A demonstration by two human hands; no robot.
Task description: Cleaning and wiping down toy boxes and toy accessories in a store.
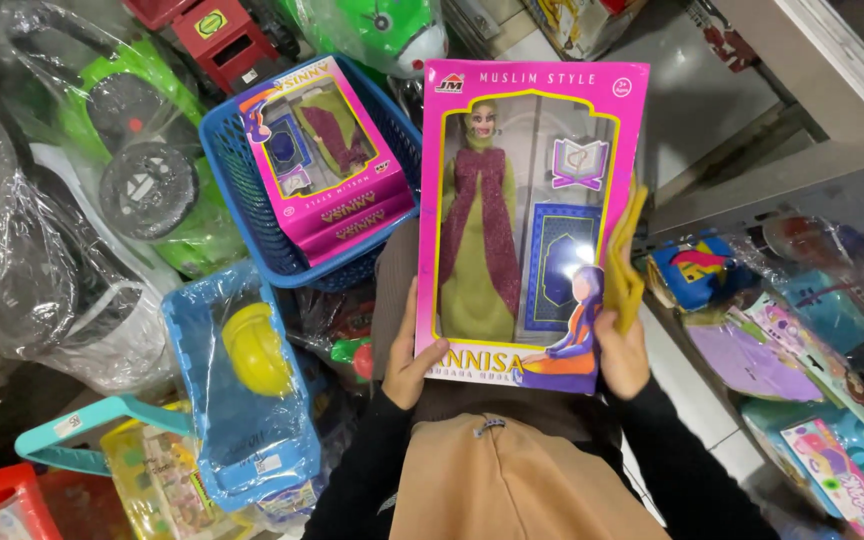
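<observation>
Both hands, left hand (407, 362) and right hand (622, 352), closed around pink doll box (529, 215).

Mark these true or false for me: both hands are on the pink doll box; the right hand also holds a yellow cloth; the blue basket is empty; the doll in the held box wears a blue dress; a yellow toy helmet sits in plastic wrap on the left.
1. Both hands hold the pink doll box: true, left hand and right hand grip its lower corners.
2. The right hand also holds a yellow cloth: true.
3. The blue basket is empty: false, it holds more pink doll boxes.
4. The doll wears blue: false, green and maroon.
5. A yellow toy helmet sits in plastic wrap: true.
</observation>
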